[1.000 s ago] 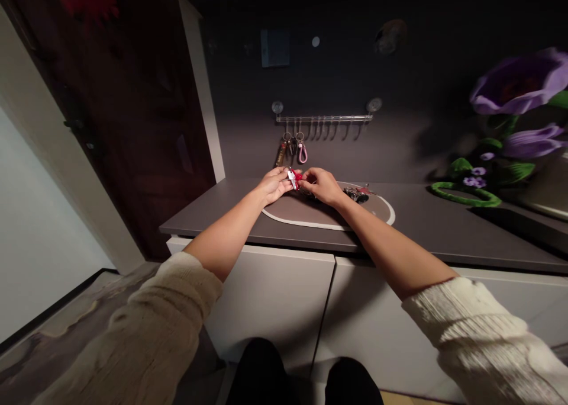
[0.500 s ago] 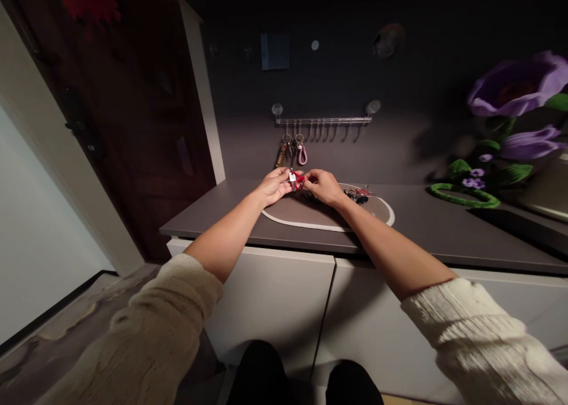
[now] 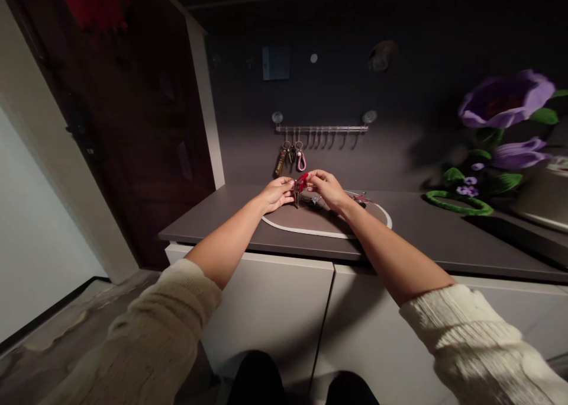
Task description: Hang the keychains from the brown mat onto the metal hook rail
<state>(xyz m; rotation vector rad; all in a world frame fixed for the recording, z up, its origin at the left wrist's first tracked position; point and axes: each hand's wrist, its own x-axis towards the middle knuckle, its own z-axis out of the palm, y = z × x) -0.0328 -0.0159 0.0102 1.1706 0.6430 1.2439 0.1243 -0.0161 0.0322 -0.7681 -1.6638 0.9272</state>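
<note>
Between my two hands is a bunch of keys with a red strap, held just above the mat. My left hand pinches the key ring end, its lower fingers partly curled beneath. With thumb and forefinger, my right hand grips the red strap from the other side. More keys lie on the oval white-edged mat, partly hidden behind my right hand. Another set with a reddish tag rests at the mat's right side.
A clear hook rail is fixed to the dark wall, with key rings and a pink loop on its left hooks. Purple fabric flowers and a green ring stand on the right of the counter. A dark door is at left.
The white tag on the bunch has turned out of sight, and metal keys now hang below my left fingers. The red strap stands more upright. My view has tilted slightly up.
</note>
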